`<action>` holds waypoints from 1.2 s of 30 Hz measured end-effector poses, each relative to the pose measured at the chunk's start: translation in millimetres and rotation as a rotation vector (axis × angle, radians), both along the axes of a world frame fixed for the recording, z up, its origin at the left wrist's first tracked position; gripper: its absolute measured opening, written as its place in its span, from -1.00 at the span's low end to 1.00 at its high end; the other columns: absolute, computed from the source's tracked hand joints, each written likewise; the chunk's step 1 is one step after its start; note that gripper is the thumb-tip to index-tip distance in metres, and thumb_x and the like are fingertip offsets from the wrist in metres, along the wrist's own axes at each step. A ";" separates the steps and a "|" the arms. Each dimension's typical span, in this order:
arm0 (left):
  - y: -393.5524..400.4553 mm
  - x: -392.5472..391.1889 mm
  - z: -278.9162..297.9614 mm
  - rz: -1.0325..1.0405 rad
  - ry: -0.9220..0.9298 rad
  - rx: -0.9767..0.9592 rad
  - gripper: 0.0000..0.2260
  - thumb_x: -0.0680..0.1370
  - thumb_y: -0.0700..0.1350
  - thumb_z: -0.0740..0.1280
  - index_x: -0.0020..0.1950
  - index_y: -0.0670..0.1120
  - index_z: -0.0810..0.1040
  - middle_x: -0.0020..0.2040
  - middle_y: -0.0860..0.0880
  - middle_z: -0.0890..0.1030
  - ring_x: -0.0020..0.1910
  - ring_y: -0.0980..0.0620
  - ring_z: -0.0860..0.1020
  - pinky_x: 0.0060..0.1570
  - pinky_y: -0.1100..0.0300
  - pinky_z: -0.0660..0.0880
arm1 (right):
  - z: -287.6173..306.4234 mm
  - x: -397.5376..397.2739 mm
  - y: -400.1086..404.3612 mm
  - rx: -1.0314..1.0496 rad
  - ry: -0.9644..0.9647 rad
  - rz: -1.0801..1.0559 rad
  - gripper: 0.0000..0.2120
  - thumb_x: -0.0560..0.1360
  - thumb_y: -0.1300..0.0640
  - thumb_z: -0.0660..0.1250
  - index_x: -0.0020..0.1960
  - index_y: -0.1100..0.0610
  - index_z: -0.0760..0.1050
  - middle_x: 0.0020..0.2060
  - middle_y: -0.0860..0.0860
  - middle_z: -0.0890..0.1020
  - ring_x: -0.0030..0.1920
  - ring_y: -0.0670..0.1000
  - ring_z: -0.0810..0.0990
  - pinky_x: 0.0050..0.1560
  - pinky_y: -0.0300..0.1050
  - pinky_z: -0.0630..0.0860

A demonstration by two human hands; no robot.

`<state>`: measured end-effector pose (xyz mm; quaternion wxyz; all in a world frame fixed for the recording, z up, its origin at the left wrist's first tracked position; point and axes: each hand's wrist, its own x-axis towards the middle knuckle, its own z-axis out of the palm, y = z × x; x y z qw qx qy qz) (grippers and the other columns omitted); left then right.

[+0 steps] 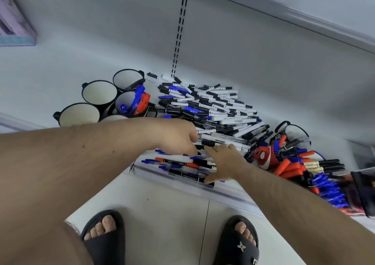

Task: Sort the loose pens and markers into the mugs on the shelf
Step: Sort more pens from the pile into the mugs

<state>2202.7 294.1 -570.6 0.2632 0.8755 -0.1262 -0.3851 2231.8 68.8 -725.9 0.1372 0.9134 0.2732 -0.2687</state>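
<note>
- We curl our left hand (176,137) round white-barrelled pens at the near edge of the pen pile (213,106), mid-shelf
- We lay our right hand (225,163) flat, fingers spread, on loose markers (178,164) near the shelf lip (223,193)
- Black mugs (99,92) stand far left; one mug (129,102) holds blue and red markers

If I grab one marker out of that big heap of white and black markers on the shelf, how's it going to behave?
A marker from the heap looks like a slim, stiff plastic barrel, so probably light and rigid. Being round, it would likely roll once loose. The markers lie crisscrossed, so pulling one may shift its neighbours toward the shelf edge.
</note>
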 end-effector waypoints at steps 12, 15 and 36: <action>-13.4 0.5 -11.8 0.004 -0.003 0.032 -0.68 0.56 -0.03 0.31 0.24 -0.18 0.53 0.02 -0.13 0.60 -0.13 0.00 0.45 -0.10 0.13 0.36 | -9.6 3.7 6.3 0.143 0.018 -0.069 -0.22 0.38 -0.08 0.46 0.46 0.11 0.17 0.25 0.11 0.41 0.25 0.15 0.42 0.13 0.03 0.48; -11.8 0.1 -14.0 -0.008 0.002 0.044 -0.69 0.57 -0.02 0.31 0.22 -0.19 0.55 -0.06 -0.06 0.49 -0.13 0.00 0.40 -0.10 0.12 0.31 | -8.6 5.5 9.7 0.138 -0.003 -0.155 -0.47 0.40 0.08 0.43 0.28 0.10 0.26 0.02 0.06 0.49 -0.04 0.10 0.49 -0.18 -0.06 0.41; -16.6 4.3 -1.4 0.600 0.140 -0.346 -0.82 0.54 0.01 0.38 -0.09 -0.03 0.42 -0.15 -0.03 0.50 -0.18 -0.01 0.48 -0.27 0.21 0.43 | 120.9 12.9 21.0 0.709 0.205 -0.964 -0.71 0.24 0.29 0.44 -0.07 0.17 0.48 -0.27 0.07 0.57 -0.37 -0.01 0.51 -0.43 -0.22 0.42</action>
